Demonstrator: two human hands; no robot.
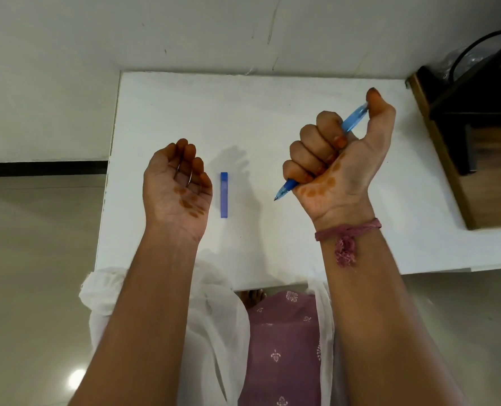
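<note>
Over the white surface (272, 118), the right hand (334, 159) is fisted round a blue pen (353, 120), thumb on its top end and tip slanting toward the near edge. The pick-up looks done, with any clicking or writing still to come. The left hand (177, 186) is raised palm-up, relaxed and empty, and a blue case (224, 194) lies flat mid-surface between the hands, touching neither.

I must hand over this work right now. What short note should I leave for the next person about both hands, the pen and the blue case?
Right hand: palm up, fist gripping the blue pen, thumb on its top end, tip pointing towards the body.
Left hand: palm up, fingers loosely curled.
Blue case: flat on the white table, between the hands, untouched.
Done: pen in hand.
Left: probably the case.
</note>
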